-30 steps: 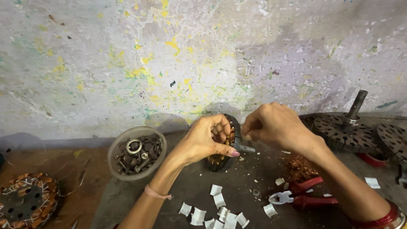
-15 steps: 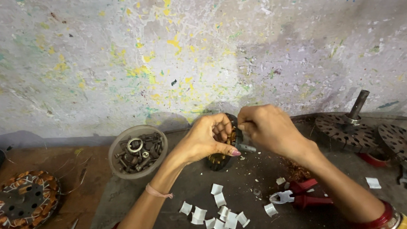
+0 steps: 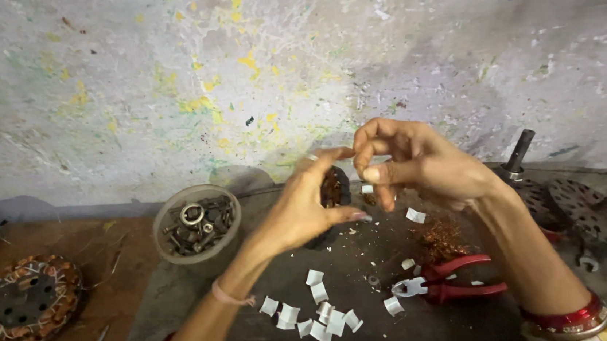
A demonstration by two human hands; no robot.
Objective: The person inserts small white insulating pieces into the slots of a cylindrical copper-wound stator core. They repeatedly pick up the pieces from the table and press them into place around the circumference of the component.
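My left hand [image 3: 307,207] is curled around a small dark motor part with copper windings [image 3: 333,187], held up above the dark work mat [image 3: 441,326]. My right hand [image 3: 412,157] is raised just to its right, thumb and fingers pinched at a small white paper slip [image 3: 368,188] beside the windings. The two hands nearly touch. Both wrists carry red bangles.
Several white paper slips [image 3: 316,312] lie scattered on the mat. Red-handled pliers [image 3: 445,287] lie right of them, near a tuft of copper wire [image 3: 441,235]. A round tub of nuts and washers [image 3: 197,224] stands left. A wound stator [image 3: 18,301] lies far left; perforated metal discs [image 3: 593,215] far right.
Both hands have lifted higher and closer to the camera. The right hand's fingers have moved from the part's side up to a pinch at its top edge.
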